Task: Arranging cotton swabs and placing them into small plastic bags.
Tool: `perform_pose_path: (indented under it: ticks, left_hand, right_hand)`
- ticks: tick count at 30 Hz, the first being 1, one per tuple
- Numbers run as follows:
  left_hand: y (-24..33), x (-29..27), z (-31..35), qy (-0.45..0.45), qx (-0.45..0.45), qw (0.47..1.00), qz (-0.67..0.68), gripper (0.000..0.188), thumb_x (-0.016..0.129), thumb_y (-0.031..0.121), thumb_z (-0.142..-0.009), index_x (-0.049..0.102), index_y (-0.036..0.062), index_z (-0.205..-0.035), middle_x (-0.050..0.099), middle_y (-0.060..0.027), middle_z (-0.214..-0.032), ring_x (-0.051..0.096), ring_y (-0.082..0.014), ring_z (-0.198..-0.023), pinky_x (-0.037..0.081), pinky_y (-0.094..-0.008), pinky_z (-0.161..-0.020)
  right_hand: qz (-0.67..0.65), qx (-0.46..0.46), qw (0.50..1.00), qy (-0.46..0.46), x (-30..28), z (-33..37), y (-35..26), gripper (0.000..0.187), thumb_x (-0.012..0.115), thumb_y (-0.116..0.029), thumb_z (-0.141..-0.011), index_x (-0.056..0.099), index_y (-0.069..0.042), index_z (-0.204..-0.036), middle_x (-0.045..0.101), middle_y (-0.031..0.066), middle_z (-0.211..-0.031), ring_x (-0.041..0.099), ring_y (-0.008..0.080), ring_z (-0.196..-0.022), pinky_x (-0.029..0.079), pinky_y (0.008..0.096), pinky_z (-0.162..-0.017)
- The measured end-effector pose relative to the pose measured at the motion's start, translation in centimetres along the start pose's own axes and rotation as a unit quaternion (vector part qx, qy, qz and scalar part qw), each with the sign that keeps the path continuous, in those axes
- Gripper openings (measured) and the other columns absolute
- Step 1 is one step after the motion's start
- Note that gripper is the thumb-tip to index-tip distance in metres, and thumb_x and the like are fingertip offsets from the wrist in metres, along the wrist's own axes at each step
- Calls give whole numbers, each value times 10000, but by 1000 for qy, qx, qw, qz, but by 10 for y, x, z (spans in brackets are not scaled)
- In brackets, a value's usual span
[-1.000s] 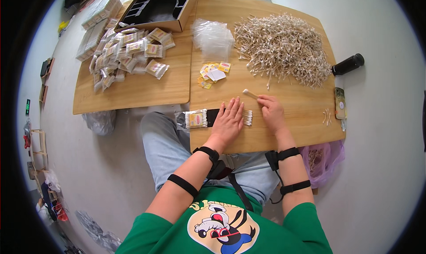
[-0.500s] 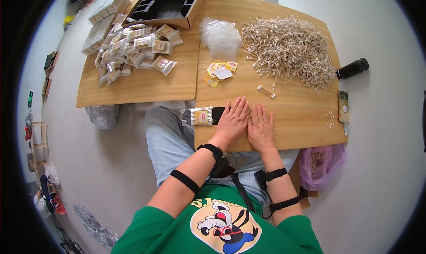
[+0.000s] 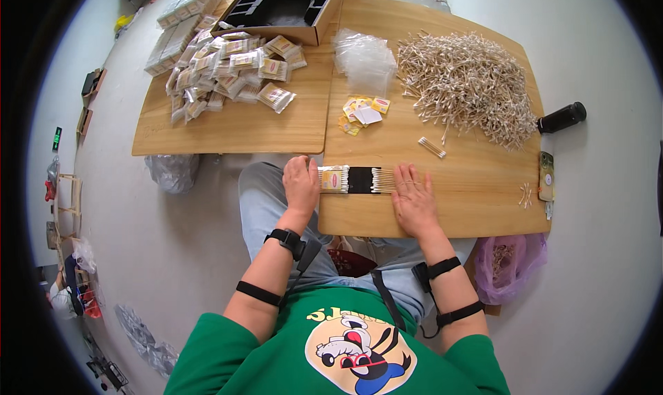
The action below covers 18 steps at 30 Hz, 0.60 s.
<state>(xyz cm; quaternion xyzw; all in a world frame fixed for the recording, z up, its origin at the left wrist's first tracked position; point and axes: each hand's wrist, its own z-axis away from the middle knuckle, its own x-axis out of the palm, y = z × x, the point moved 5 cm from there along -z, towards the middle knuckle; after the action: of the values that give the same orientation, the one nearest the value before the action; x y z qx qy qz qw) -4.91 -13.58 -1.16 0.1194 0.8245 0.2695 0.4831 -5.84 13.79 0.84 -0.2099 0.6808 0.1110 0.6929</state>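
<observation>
My left hand (image 3: 301, 186) is at the near table's left edge, fingers curled over the end of a clear bag of cotton swabs (image 3: 334, 179), which has a yellow-and-white card on top. To the bag's right lies a black strip (image 3: 360, 180). A flat row of loose cotton swabs (image 3: 382, 180) rests at the strip's right end, white tips toward the bag. My right hand (image 3: 414, 200) lies flat with fingers stretched out, its fingertips beside and partly over the right end of this row, hiding those tips.
A big heap of cotton swabs (image 3: 469, 84) covers the back right. Clear bags (image 3: 364, 62) and yellow cards (image 3: 360, 113) lie left of it, a small swab bundle (image 3: 432, 147) nearer. Filled packets (image 3: 235, 67) pile at left before a cardboard box (image 3: 321, 32). A black bottle (image 3: 561, 117) and phone (image 3: 546, 168) edge the right.
My left hand has moved left, off the swab row and onto the bag's end. The black strip and the row's left tips now show. My right hand stays flat by the row.
</observation>
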Motion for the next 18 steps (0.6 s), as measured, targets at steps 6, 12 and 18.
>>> perform_pose_path:
  ticks: [6,12,18]
  left_hand:
    - [-26,36,13,-106,-48,993,-25,280,419,247,-1025,570,10,-1032,583,-178,-939,542,-395,-903,439,-499,-812]
    - [-22,42,12,-124,-25,992,26,288,374,207,-1037,565,-9,-1031,593,-205,-972,548,-401,-921,450,-478,-822]
    - [-25,43,15,-105,47,993,-7,279,367,166,-1034,560,-35,-1031,597,-213,-978,551,-395,-918,456,-462,-823]
  right_hand:
    - [7,-38,999,-32,0,-15,-21,582,411,-328,-1000,289,-109,-1525,312,61,-1575,273,239,-1459,110,525,-1196]
    - [3,-64,997,-33,7,-26,-35,579,436,-295,-990,305,-98,-1518,323,79,-1568,272,255,-1459,102,513,-1198]
    - [-6,-75,997,20,17,-34,-73,576,460,-332,-974,363,-108,-1495,347,54,-1560,278,230,-1456,115,524,-1195]
